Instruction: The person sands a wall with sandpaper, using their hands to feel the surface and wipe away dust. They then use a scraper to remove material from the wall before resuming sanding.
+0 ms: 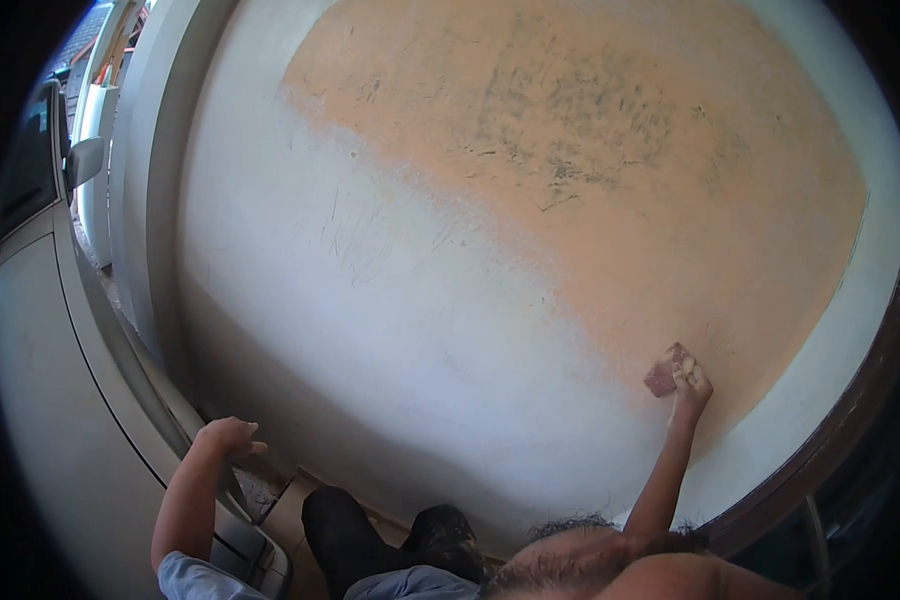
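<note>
My right hand (694, 380) is closed on a reddish-brown piece of sandpaper (660, 379), pressed against the lower right of the wall. Pale dust coats its fingers. Around it the wall has an orange-tan patch (610, 240) with dark scuffs higher up, beside a bare whitish area (400, 300) marked by thin scratches. My left hand (232, 437) hangs at the lower left, close to the car's side. Its fingers are loosely bent and apart, with nothing in them.
A light-coloured car (70, 360) with a side mirror (85, 162) stands close on my left. A wall pillar (155, 170) rises beyond it. Dark trim (855, 415) borders the wall at right. My dark-trousered knees (345, 535) are near the wall's foot.
</note>
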Tool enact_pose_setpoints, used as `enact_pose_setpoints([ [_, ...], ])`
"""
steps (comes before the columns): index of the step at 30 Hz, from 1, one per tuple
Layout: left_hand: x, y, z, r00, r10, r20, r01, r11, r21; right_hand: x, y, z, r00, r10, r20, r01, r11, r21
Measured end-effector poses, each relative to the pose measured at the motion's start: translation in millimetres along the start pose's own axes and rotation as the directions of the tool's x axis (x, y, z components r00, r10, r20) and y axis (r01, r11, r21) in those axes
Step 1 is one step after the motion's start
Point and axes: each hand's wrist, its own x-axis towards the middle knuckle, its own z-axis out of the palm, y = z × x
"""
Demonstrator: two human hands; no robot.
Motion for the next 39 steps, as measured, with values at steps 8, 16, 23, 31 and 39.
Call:
enact_pose_setpoints([
  [8, -12.4, 4.7, -2.3, 1.000, 0.011, 0.000, -0.011, 1.000, -0.002, -11.6, 21.7, 7.5, 0.989, -0.026, -0.147, 0.018, 0.998, -0.056],
  [16, -1.9, 6.3, 3.2, 0.998, 0.069, 0.005, -0.069, 0.998, 0.008, -34.2, 25.2, 15.0, 0.993, 0.022, -0.117, -0.012, 0.996, 0.089],
  [23, -0.9, 1.6, -0.2, 0.996, 0.087, -0.015, -0.087, 0.996, -0.015, -65.3, 46.7, 41.3, 0.991, 0.098, -0.095, -0.060, 0.937, 0.344],
  [31, -7.8, 9.1, -3.9, 1.000, 0.025, 0.019, -0.024, 1.000, -0.014, -84.8, 44.7, 73.8, 0.988, 0.150, -0.033, -0.122, 0.900, 0.419],
  [39, -11.4, 10.5, -10.9, 0.999, 0.042, 0.026, -0.042, 0.999, 0.001, -94.3, 37.2, 80.3, 0.987, 0.155, -0.028, -0.126, 0.883, 0.452],
])
